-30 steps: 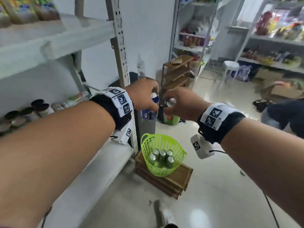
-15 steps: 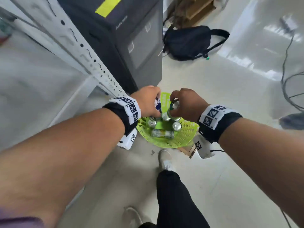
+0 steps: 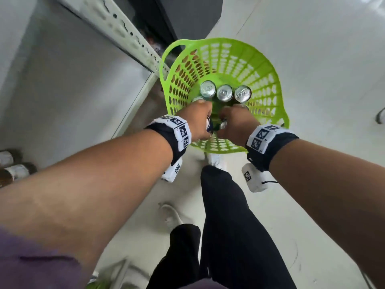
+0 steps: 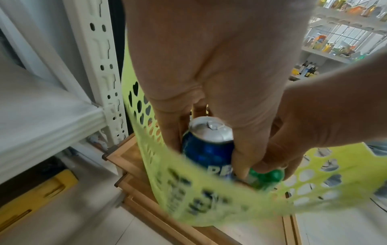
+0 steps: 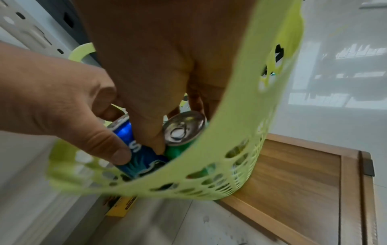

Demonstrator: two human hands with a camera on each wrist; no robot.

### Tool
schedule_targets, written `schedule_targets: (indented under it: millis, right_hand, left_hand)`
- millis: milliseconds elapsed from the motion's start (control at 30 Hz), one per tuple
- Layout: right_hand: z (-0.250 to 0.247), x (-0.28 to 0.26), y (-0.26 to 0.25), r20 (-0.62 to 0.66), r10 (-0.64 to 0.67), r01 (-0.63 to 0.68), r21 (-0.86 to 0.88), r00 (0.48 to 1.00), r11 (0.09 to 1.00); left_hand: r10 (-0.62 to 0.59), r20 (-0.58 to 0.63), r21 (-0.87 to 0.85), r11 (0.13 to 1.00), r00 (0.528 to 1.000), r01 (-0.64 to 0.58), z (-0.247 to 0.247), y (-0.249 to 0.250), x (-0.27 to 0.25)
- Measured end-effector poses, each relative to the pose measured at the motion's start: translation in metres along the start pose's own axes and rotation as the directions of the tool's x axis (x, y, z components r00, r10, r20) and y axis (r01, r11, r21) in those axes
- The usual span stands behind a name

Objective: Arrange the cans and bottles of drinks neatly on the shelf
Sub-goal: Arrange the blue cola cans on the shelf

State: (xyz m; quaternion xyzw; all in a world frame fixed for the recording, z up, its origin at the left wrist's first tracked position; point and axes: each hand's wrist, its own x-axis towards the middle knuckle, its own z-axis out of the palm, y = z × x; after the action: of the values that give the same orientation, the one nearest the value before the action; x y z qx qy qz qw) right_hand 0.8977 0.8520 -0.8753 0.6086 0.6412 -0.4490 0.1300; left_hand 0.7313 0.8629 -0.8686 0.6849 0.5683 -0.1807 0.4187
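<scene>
Down inside the green mesh basket (image 3: pixel 268 65), which sat on a wooden crate (image 5: pixel 293 165) beside the white shelf upright (image 4: pixel 100 66), both hands worked side by side. Judging by this, the fetching step was in hand; next, each can needs lifting clear of the rim and carrying to the shelf. Left hand (image 3: pixel 198 122) curled round the blue can (image 4: pixel 207 149), right hand (image 3: pixel 235 126) round the green can (image 5: pixel 184 132); both cans pointed lid-up, slightly tilted.
</scene>
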Motion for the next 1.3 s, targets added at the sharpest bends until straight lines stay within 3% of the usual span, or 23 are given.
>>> schedule_targets:
  millis: [133, 300, 467, 633, 800, 1067, 1167, 1300]
  right_hand:
    - [-0.002, -0.004, -0.004, 0.013, -0.010, 0.011, -0.076, 1.000, 0.997]
    - [-0.030, -0.041, -0.051, 0.018, -0.104, 0.106, -0.207, 0.994, 0.973]
    - [-0.062, -0.106, -0.146, -0.029, -0.278, 0.256, -0.315, 0.960, 0.914]
    - [-0.069, -0.201, -0.266, -0.116, -0.465, 0.387, -0.398, 0.878, 0.832]
    - [-0.049, -0.332, -0.380, -0.168, -0.658, 0.536, -0.452, 0.734, 0.713]
    - [-0.002, -0.544, -0.531, -0.137, -0.935, 0.694, -0.637, 0.328, 0.337]
    - [0.007, -0.599, -0.572, -0.126, -0.964, 0.711, -0.654, 0.236, 0.260]
    - [0.016, -0.652, -0.616, -0.125, -0.987, 0.728, -0.666, 0.105, 0.161]
  left_hand:
    - [-0.056, -0.053, -0.078, 0.996, 0.997, 0.052, 0.004, -0.003, -0.013]
    - [-0.086, -0.150, -0.139, 0.988, 0.985, 0.065, -0.029, -0.006, -0.072]
    - [-0.147, -0.330, -0.174, 0.980, 0.932, 0.093, -0.096, -0.020, -0.182]
    - [-0.187, -0.550, -0.171, 0.979, 0.814, 0.109, -0.136, -0.045, -0.341]
    - [-0.231, -0.699, -0.146, 0.973, 0.677, 0.181, -0.144, -0.063, -0.532]
    - [-0.332, -0.866, -0.215, 0.922, 0.373, 0.323, -0.123, -0.065, -0.824]
    - [-0.306, -0.920, -0.193, 0.898, 0.246, 0.396, -0.117, -0.069, -0.901]
    - [-0.299, -0.945, -0.214, 0.870, 0.130, 0.444, -0.116, -0.075, -0.974]
